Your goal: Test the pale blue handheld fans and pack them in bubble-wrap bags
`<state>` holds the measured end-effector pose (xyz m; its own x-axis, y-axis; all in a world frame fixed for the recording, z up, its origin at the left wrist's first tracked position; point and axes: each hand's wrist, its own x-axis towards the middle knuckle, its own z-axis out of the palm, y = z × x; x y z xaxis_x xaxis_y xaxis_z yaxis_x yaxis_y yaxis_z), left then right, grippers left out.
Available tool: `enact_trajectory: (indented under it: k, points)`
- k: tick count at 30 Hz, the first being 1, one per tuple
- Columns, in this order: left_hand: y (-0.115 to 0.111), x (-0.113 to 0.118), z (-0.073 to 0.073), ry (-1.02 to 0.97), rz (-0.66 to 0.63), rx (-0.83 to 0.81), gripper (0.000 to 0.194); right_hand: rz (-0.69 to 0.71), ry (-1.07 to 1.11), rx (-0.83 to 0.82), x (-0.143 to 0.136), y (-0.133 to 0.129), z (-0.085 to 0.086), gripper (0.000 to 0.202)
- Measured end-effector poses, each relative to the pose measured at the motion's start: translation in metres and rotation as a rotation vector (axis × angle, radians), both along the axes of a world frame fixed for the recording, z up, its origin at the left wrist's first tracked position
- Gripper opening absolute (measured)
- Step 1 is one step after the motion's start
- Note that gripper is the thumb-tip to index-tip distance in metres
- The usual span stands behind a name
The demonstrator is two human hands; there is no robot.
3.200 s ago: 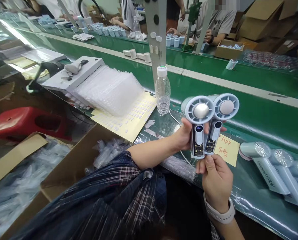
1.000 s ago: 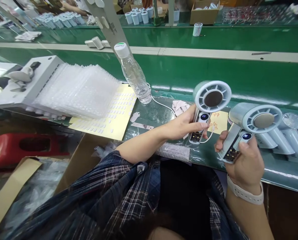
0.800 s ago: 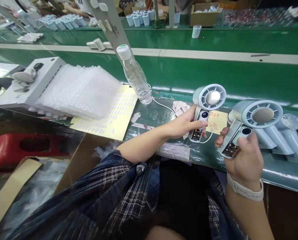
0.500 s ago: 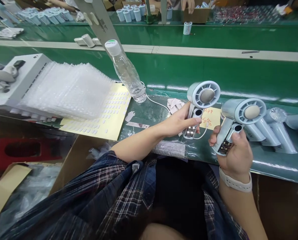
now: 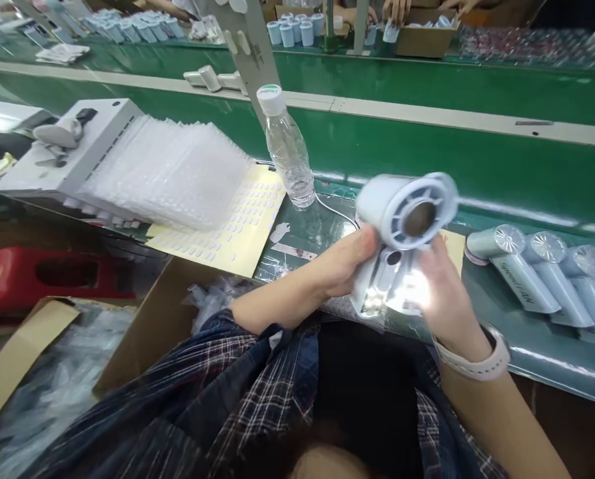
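Observation:
Two light blue handheld fans (image 5: 419,216) seem to overlap in front of my body, their round heads nearly in line and blurred by motion. My left hand (image 5: 350,261) is wrapped round the left side of one fan's handle. On the other side, my right hand (image 5: 447,289) is closed at a second handle, its fingers smeared and partly lost in glare. The handle fronts look opened, with a dark round hole near the top of one. Behind the hands, a yellow sheet (image 5: 455,251) lies on the green table, mostly covered.
More light blue fans (image 5: 526,283) lie at the right. A water bottle (image 5: 290,153) stands behind my left forearm. Bubble-wrap bags (image 5: 172,173) and a yellow label sheet (image 5: 257,229) are at the left, above a red stool (image 5: 8,283). Other people's hands (image 5: 395,10) work across the line.
My right hand has moved left with its fan, up against the one in my left hand. The view has shifted, showing more of the fans lying at the right.

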<state>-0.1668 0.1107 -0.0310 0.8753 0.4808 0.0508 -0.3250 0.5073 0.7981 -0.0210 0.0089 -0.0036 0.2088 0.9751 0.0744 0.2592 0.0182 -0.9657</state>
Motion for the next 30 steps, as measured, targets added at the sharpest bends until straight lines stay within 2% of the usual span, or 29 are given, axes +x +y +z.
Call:
enact_trajectory:
  k: [2,4,5,6,8,10,13,15,16,17,19,21,22,25,30]
  points:
    - [0.003,-0.02,-0.008,-0.023,0.133,-0.044,0.089,0.003,-0.207,-0.165,0.011,0.019,-0.01,0.068]
    - [0.009,-0.038,-0.02,-0.009,0.219,-0.081,0.086,-0.12,-0.484,-0.238,0.026,0.04,-0.032,0.064]
    - [0.012,-0.045,-0.026,0.008,0.244,-0.103,0.086,-0.173,-0.603,-0.167,0.033,0.05,-0.044,0.059]
    - [0.015,-0.051,-0.033,0.03,0.259,-0.128,0.086,-0.148,-0.672,-0.098,0.038,0.058,-0.055,0.053]
    - [0.017,-0.056,-0.044,0.07,0.243,-0.182,0.089,-0.1,-0.698,0.007,0.042,0.066,-0.062,0.045]
    - [0.016,-0.054,-0.051,0.093,0.171,-0.239,0.091,-0.156,-0.694,0.124,0.038,0.059,-0.047,0.044]
    - [0.008,-0.042,-0.055,0.079,-0.006,-0.318,0.088,-0.294,-0.708,0.302,0.027,0.036,0.0,0.033]
    - [0.001,-0.032,-0.053,0.056,-0.138,-0.384,0.085,-0.143,-0.644,0.303,0.022,0.025,0.026,0.025]
    - [-0.003,-0.028,-0.052,0.041,-0.209,-0.41,0.085,-0.031,-0.57,0.264,0.022,0.022,0.032,0.021]
    - [-0.007,-0.025,-0.05,0.03,-0.275,-0.426,0.085,0.084,-0.466,0.203,0.023,0.022,0.035,0.02]
    - [-0.012,-0.021,-0.047,0.021,-0.384,-0.422,0.084,0.282,-0.259,0.035,0.031,0.025,0.031,0.047]
    - [-0.015,-0.02,-0.047,0.027,-0.461,-0.392,0.084,0.406,-0.17,-0.1,0.038,0.03,0.024,0.072]
    - [-0.016,-0.02,-0.047,0.032,-0.482,-0.377,0.083,0.434,-0.181,-0.13,0.041,0.031,0.022,0.072]
    - [-0.016,-0.023,-0.049,0.041,-0.483,-0.359,0.08,0.4,-0.218,-0.121,0.035,0.032,0.023,0.054]
    - [-0.015,-0.03,-0.057,0.069,-0.419,-0.358,0.078,0.32,-0.191,-0.106,0.001,0.031,0.026,0.046]
